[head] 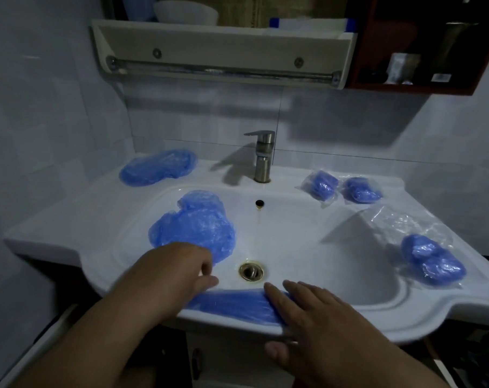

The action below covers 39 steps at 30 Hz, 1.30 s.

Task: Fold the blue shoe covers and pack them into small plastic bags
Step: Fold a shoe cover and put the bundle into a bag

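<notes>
White sink rim [405, 313]: flat right hand [316, 312] presses a blue shoe cover [232, 303], left hand [178, 270] loosely curled.

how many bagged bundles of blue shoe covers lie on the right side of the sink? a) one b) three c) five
b: one bagged bundle lies right of the faucet, a second bundle beside it, and a third bundle nearer on the sink's right rim.

Before the tap [263, 156] lies a flattened blue shoe cover strip [232, 305], loose blue heaps [195, 228] left of it, apparently three bagged bundles [431, 263] right.
</notes>
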Each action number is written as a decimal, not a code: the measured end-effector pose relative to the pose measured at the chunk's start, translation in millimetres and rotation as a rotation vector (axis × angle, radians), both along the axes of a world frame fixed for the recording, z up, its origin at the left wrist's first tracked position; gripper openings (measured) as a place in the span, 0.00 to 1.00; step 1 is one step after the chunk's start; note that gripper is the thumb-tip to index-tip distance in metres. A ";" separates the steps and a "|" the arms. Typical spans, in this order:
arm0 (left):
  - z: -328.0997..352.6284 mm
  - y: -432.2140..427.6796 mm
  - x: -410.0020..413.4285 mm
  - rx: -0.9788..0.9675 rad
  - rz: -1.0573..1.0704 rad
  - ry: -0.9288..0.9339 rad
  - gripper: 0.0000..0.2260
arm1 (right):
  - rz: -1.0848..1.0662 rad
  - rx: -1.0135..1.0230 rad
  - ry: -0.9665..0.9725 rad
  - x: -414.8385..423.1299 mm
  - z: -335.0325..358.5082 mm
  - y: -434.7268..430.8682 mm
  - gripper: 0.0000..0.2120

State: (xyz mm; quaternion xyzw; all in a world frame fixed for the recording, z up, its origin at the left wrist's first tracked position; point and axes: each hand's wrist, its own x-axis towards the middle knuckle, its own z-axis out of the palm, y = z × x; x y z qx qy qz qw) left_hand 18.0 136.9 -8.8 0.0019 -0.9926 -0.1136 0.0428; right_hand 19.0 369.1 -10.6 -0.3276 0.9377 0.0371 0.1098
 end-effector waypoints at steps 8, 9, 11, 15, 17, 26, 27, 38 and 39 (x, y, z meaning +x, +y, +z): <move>1.0 4.0 5.1 0.251 -0.133 0.315 0.05 | -0.008 -0.119 0.027 -3.9 0.2 0.0 0.34; 8.7 10.7 9.1 0.362 -0.243 0.285 0.04 | -0.018 -0.151 0.041 -4.0 0.1 1.5 0.34; 17.4 21.4 18.3 0.387 -0.411 0.143 0.07 | -0.028 -0.198 0.075 -3.1 1.3 4.6 0.35; 7.0 26.3 20.7 0.143 -0.441 0.051 0.20 | -0.053 -0.247 0.085 -1.7 9.7 13.2 0.37; 3.3 28.4 20.1 0.116 -0.438 0.074 0.17 | -0.023 -0.343 0.113 -2.9 12.8 19.6 0.34; 7.3 31.1 22.6 0.185 -0.382 0.032 0.10 | 0.012 -0.474 0.150 -8.9 14.7 30.1 0.10; 8.4 30.9 22.5 0.189 -0.357 0.003 0.13 | -0.007 -0.491 0.137 -9.3 15.9 29.8 0.07; -0.5 48.9 18.6 0.276 -0.002 0.002 0.04 | -0.295 -0.480 0.246 -14.5 -0.3 7.7 0.11; 0.6 50.2 19.8 0.256 -0.009 0.005 0.04 | -0.275 -0.438 0.292 -14.1 -0.5 7.2 0.12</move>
